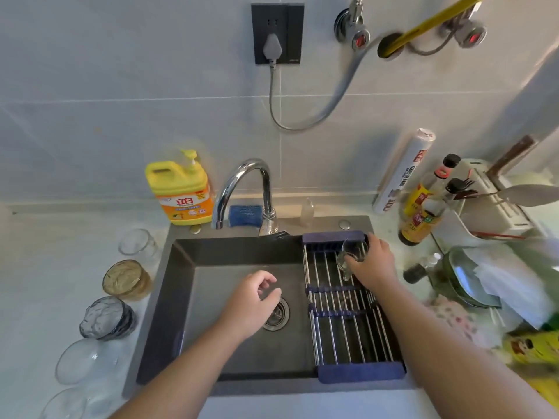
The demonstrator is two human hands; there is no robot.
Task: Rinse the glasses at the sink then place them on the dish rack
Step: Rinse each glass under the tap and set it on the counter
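The right hand (373,264) is at the far end of the dish rack (361,373), which spans the right side of the sink (181,297) so that drips fall into the basin. Its grip is closed round a small clear glass (352,254), fingers wrapped over the side. The glass is tilted just above or on the bars, and I cannot tell which, nor which way its mouth faces. Starting at the far end probably leaves the nearer bars free for the others. The left hand (254,303) hovers over the basin near the drain (276,316), its grip slack, fingers loosely curled on nothing, likely ready to fetch the next piece. On the bench (45,267) left of the sink five more glasses stand in a line: a clear glass (137,241) farthest, an amber glass (127,281), a grey-blue glass (106,317), and two clear ones nearest. They sit on the side away from the rack, which suggests they await rinsing. No stream shows from the faucet (242,182). I judge the task barely begun.
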